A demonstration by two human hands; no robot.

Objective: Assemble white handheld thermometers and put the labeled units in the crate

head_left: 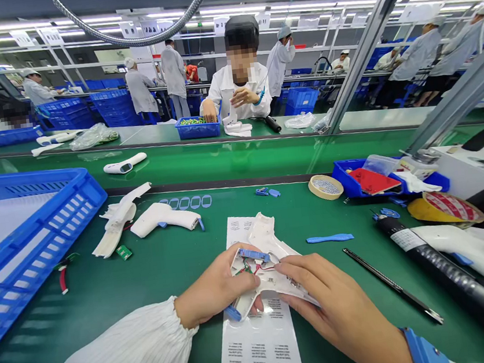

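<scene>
An opened white infrared thermometer housing is held between my two hands, its wired inside facing up. Red wires, a bit of green board and a blue part show in it. My left hand grips the left side, thumb over the inside near the wires. On the right side, my right hand has its fingertips on the shell, thumb underneath. Beneath lies a printed label sheet. A white thermometer body and open shell halves lie further left, near a small green circuit board.
A blue crate stands at left. Right of my hands lie a blue pry stick, tweezers and a black electric screwdriver. A tape roll and blue parts bin sit behind. Across the green conveyor, a co-worker sits.
</scene>
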